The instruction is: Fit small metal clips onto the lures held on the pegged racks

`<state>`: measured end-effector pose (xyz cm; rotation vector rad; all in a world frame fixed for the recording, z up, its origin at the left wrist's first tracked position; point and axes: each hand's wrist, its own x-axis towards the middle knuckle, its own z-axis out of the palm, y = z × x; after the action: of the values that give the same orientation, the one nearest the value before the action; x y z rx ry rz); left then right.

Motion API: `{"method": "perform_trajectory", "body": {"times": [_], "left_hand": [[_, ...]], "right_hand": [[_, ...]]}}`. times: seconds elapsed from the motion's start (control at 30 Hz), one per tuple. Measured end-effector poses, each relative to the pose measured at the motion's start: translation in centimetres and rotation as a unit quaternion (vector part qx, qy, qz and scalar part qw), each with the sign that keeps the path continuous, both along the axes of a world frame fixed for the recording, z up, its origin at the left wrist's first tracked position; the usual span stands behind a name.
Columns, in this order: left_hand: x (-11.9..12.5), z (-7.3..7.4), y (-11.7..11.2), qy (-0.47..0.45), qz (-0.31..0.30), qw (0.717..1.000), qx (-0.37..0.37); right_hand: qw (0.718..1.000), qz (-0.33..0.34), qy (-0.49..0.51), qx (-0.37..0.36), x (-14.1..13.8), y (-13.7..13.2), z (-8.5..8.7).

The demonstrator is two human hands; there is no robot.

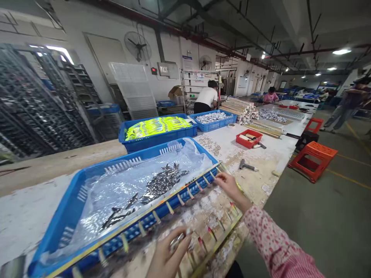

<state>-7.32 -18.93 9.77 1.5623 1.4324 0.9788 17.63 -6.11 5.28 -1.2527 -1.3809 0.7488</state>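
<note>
My left hand (169, 253) is curled around several small shiny silver pieces (176, 241), low over the table. My right hand (230, 187) is closed in a pinch at the far end of a long wooden strip (156, 204) with short pale pegs along it. Its fingertips meet near a peg (212, 175); what lies between them is hidden. This strip rests along the near rim of a blue basket (62, 210), where shiny dark elongated pieces (164, 181) lie on clear plastic sheeting. A second strip (218, 245), nearer me, carries thin pegs, some with pink and yellow pieces.
Beyond stand a blue basket (156, 139) of neon-yellow pieces and another (216, 125) of small white-and-blue pieces. A hammer (246, 166) and a red tray (248, 143) lie to the right. Red stools (314, 160) stand on the floor. A person in white (206, 98) bends near a rack.
</note>
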Motion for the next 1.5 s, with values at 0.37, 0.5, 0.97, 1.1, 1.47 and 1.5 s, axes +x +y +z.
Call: {"method": "perform_trajectory", "body": {"times": [0.37, 0.5, 0.97, 1.1, 1.47, 1.5], "left_hand": [[15.2, -7.4, 13.3, 0.024, -0.072, 0.997, 0.008], [15.8, -8.1, 14.2, 0.029, -0.046, 0.998, 0.017], [16.8, -7.9, 13.2, 0.074, -0.070, 0.993, 0.056], [16.8, -8.2, 12.6, 0.063, -0.074, 0.995, 0.032], [17.0, -8.1, 12.3, 0.054, -0.109, 0.992, 0.036], [17.1, -8.2, 12.3, 0.054, -0.105, 0.992, 0.037]], "right_hand": [[0.966, 0.119, -0.229, -0.001, 5.6, 7.9, -0.2], [0.980, 0.145, -0.128, -0.044, 5.8, 8.7, -1.2], [0.979, 0.146, -0.138, -0.041, 6.8, 7.0, -2.1], [0.982, 0.140, -0.118, -0.056, 7.0, 6.2, -2.6], [0.981, 0.128, -0.134, -0.048, 6.6, 6.2, -3.1], [0.982, 0.128, -0.134, -0.048, 6.6, 6.2, -3.1]]}}
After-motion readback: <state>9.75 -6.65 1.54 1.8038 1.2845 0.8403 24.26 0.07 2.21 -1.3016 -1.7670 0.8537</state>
